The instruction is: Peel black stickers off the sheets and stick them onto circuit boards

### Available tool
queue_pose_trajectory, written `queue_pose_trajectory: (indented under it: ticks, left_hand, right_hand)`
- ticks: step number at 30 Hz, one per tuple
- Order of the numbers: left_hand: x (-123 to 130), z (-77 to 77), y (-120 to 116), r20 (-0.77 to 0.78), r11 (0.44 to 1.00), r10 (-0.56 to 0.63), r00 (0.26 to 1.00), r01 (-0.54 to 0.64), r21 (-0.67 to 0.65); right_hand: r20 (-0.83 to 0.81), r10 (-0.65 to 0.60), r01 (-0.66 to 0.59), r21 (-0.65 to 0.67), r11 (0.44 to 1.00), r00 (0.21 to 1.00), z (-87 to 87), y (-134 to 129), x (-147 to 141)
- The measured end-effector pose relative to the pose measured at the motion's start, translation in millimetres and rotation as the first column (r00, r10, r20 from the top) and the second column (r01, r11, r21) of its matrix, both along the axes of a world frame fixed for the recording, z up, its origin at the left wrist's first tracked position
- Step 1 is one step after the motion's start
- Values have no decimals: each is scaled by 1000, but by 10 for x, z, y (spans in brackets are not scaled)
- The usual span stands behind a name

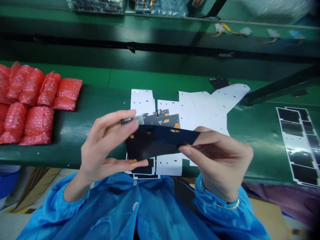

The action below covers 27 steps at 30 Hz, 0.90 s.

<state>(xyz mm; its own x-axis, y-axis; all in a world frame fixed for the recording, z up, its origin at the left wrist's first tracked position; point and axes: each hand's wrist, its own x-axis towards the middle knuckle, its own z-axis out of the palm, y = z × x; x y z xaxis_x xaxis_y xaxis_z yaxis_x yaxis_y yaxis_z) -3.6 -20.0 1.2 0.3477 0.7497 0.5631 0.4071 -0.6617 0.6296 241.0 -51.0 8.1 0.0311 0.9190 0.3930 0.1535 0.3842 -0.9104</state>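
My left hand (107, 146) grips a black circuit board (162, 120) by its left end, fingers along the far edge and thumb along the near edge. Orange patches and small holes show on the board. Between the thumb and fingers of my right hand (220, 156) is the right end of a thin black adhesive sheet (160, 141). It lies over the near part of the board and hides it; whether it is stuck down I cannot tell. Beneath both hands are white backing sheets (200, 113) with small dark slots, some with black pieces (146, 167) on them.
Red bubble-wrapped packages (40, 123) are grouped at the left of the green bench (100, 96). More sheets of black stickers (297, 143) lie at the far right. Another dark board (220, 82) rests behind the white sheets. A shelf (160, 16) with wrapped parts runs across the back.
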Motion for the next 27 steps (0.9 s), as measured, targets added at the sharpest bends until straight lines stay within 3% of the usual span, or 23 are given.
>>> queue_pose_trajectory:
  ticks: [3, 6, 9, 11, 13, 15, 17, 18, 20, 23, 27]
  left_hand:
    - [21, 17, 38, -36, 985, -35, 999, 40, 167]
    - [37, 17, 25, -128, 979, -39, 991, 64, 195]
    - [5, 4, 2, -209, 980, -98, 973, 131, 149]
    - [-27, -15, 89, -260, 969, -189, 947, 223, 105]
    - [-35, -65, 338, -275, 954, -238, 931, 278, 116]
    - [-9, -174, 737, -249, 960, -194, 949, 236, 150]
    - [28, -344, 1168, -244, 995, -59, 968, 77, 65]
    - [40, -442, 1341, -269, 999, 12, 963, -22, -34]
    - [37, -630, 1512, -380, 971, 31, 924, -119, -208]
    - [-29, -813, 1285, -499, 940, -115, 859, -69, -335]
    - [-131, -852, 611, -497, 926, -220, 839, 19, -378]
  right_hand:
    - [79, -4, 2, 21, 1000, 997, 35, 5, -20]
    - [351, -26, -10, 102, 995, 936, 64, 21, -23]
    - [650, -122, -28, 215, 976, 750, 24, 63, 58]
    - [765, -210, 8, 259, 966, 609, -71, 101, 150]
    - [816, -252, 76, 249, 965, 520, -226, 133, 206]
    - [832, -197, 71, 188, 980, 518, -426, 146, 156]
    - [843, -57, -66, 109, 992, 535, -648, 129, -3]
    - [865, 41, -164, 48, 985, 501, -760, 109, -99]
    - [891, 214, -303, -92, 949, 401, -963, 58, -249]
    - [884, 338, -323, -232, 917, 324, -1174, -5, -219]
    - [863, 325, -203, -264, 943, 387, -1254, -38, 124]
